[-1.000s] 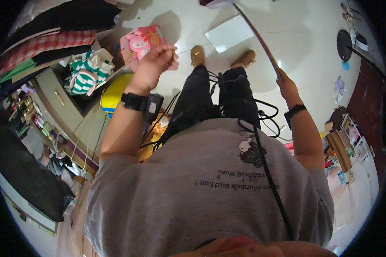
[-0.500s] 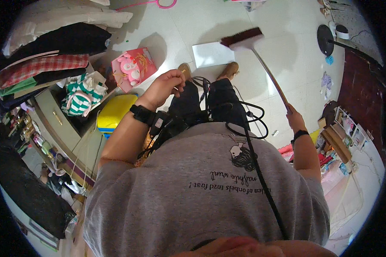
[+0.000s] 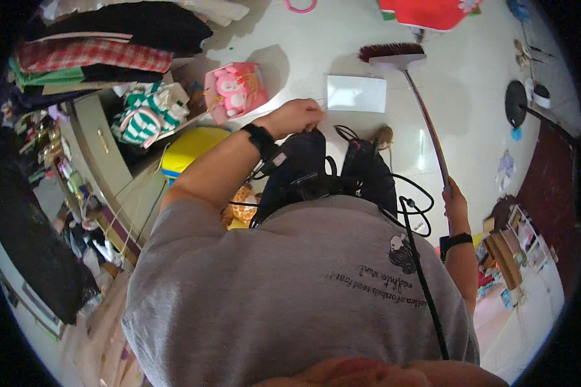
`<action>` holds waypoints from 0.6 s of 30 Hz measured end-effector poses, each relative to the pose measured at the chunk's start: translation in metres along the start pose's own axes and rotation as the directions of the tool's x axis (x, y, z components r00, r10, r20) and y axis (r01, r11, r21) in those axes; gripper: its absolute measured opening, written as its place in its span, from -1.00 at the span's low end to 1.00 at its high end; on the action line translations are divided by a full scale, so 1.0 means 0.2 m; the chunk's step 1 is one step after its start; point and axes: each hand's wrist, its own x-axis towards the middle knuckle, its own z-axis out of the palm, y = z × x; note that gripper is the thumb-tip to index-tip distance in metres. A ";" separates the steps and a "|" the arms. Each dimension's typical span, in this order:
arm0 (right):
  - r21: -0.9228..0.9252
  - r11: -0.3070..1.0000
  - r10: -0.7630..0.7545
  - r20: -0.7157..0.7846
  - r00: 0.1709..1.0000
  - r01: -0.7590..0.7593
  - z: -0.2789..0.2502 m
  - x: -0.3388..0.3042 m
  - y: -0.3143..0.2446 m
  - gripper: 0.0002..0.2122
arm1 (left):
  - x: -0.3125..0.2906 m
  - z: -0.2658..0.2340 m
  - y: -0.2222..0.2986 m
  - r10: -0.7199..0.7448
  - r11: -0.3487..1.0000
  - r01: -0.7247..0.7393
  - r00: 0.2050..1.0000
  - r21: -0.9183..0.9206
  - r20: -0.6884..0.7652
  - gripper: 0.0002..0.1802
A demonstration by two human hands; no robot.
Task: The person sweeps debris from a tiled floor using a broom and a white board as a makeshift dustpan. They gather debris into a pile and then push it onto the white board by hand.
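Note:
My right hand (image 3: pixel 456 205) is wrapped round the long handle of a broom (image 3: pixel 428 119). Its head, with dark bristles pointing away from me, is out over the pale floor. A flat white rectangular sheet (image 3: pixel 356 94) lies just nearer and to the left of the bristles, with a small gap between them. In front of my left thigh hangs my left hand (image 3: pixel 298 117), its fingers curled loosely inward and nothing visible in them. Each wrist wears a black band. Black cables (image 3: pixel 412 193) loop in front of my waist.
To the left are a pink box (image 3: pixel 259 90) with a plush toy, a yellow case (image 3: pixel 193 151), an open drawer with checked cloth (image 3: pixel 145 116) and stacked fabrics (image 3: pixel 97 53). A red item (image 3: pixel 432 13) lies far ahead. Right stand a black round base (image 3: pixel 516 104) and assorted clutter (image 3: pixel 503 258).
The view has shifted, bringing the red item into sight. The broom head has moved away from the sheet's corner, which it overlapped before. My right hand keeps its grip; my left stays curled.

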 end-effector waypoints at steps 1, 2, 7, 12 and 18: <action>-0.139 0.989 -0.037 0.017 0.999 0.039 0.03 0.07 -0.01 -0.53 | 0.07 0.02 -0.08 0.008 1.000 -0.008 0.999 0.011 0.032 -0.66; -0.202 0.975 -0.086 0.020 0.996 0.088 0.04 0.13 -0.03 -0.52 | 0.12 0.04 -0.12 0.017 1.000 -0.019 0.997 0.022 0.072 -0.66; -0.297 0.954 0.004 0.122 0.993 0.033 0.02 0.30 -0.03 -0.51 | 0.30 0.12 -0.27 -0.025 0.865 0.010 0.999 0.501 0.023 -0.66; -0.378 0.926 0.026 0.070 0.997 0.002 -0.10 0.31 0.46 -0.45 | 0.68 0.19 -0.56 0.026 0.719 0.002 0.999 0.695 -0.029 -0.65; -0.149 0.989 0.009 0.121 0.993 0.010 -0.06 0.37 0.82 -0.47 | 1.29 0.24 -0.78 -0.126 0.586 0.234 0.972 0.776 -0.198 -0.62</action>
